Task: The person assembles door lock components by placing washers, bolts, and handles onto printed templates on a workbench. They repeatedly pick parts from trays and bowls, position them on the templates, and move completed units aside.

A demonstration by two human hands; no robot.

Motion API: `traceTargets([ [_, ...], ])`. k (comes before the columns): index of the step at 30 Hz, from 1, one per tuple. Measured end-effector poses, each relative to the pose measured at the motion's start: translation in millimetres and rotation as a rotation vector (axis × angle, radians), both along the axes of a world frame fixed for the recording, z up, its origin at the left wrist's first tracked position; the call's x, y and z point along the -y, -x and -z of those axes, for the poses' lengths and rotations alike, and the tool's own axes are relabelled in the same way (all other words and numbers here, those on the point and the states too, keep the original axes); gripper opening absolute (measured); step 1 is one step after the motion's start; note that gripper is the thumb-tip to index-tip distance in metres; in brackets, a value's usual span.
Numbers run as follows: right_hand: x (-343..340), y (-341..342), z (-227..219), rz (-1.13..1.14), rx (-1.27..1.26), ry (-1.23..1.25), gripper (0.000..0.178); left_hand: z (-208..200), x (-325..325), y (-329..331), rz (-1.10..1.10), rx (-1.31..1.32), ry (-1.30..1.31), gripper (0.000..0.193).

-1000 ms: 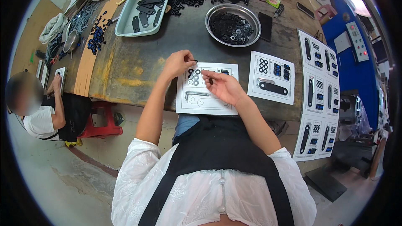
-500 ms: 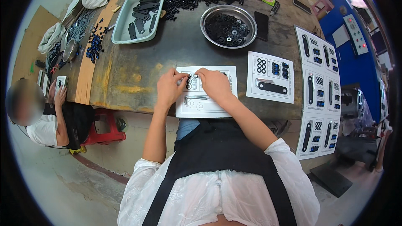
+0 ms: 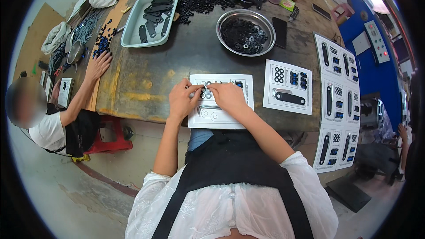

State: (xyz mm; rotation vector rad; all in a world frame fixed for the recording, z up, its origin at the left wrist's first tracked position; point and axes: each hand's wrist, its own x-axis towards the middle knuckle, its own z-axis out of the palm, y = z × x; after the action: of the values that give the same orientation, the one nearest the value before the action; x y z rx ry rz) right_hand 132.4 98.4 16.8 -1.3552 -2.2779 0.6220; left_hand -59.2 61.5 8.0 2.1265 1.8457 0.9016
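A printed white sheet (image 3: 221, 121) lies before me at the table's front edge, with outline drawings and rows of circles on it. My left hand (image 3: 181, 101) is closed at the sheet's left side, its fingertips pinching a small black washer (image 3: 203, 92) over the printed circles. Close beside it, my right hand (image 3: 229, 98) comes down from the right, its thumb and forefinger also pinched on a small black washer. Dark pieces (image 3: 239, 84) show just past the right hand. My fingers partly cover the circles.
A steel bowl (image 3: 223, 44) of black washers and a pale green tray (image 3: 125, 40) of black flat bars stand farther back. Right are a filled card (image 3: 270, 99) and several more cards (image 3: 318, 119). A co-worker's hand (image 3: 98, 65) rests by small blue-black parts at left.
The view has shifted slightly. My hands have come closer together and sit a little lower on the circles. At left, the co-worker's hand has reached from a small card to the blue-black parts.
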Motion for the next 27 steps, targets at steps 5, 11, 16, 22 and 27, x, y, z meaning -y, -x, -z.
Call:
traceTargets([
  [5, 8.9, -1.4, 1.3, -0.029, 0.061, -0.008, 0.024, -0.1, 6.5, 1.9, 0.042, -0.093, -0.057, 0.014],
  [11, 9.5, -2.2, 3.2, -0.008, 0.089, 0.005, 0.023, 3.7, 7.7, 4.1, 0.056, -0.046, -0.093, 0.012],
  [16, 9.5, -3.3, 2.2, -0.014, 0.064, -0.028, 0.022, 1.1, 15.4, 11.2, 0.102, -0.061, -0.108, 0.012],
  [22, 10.7, -3.5, 1.5, -0.014, 0.085, 0.027, 0.023, -2.0, 16.7, 7.7, 0.150, -0.055, -0.097, 0.014],
  [27, 21.1, -5.1, -4.5, -0.040, 0.097, 0.084, 0.023, -0.9, 17.6, 7.8, 0.153, -0.040, -0.095, 0.015],
])
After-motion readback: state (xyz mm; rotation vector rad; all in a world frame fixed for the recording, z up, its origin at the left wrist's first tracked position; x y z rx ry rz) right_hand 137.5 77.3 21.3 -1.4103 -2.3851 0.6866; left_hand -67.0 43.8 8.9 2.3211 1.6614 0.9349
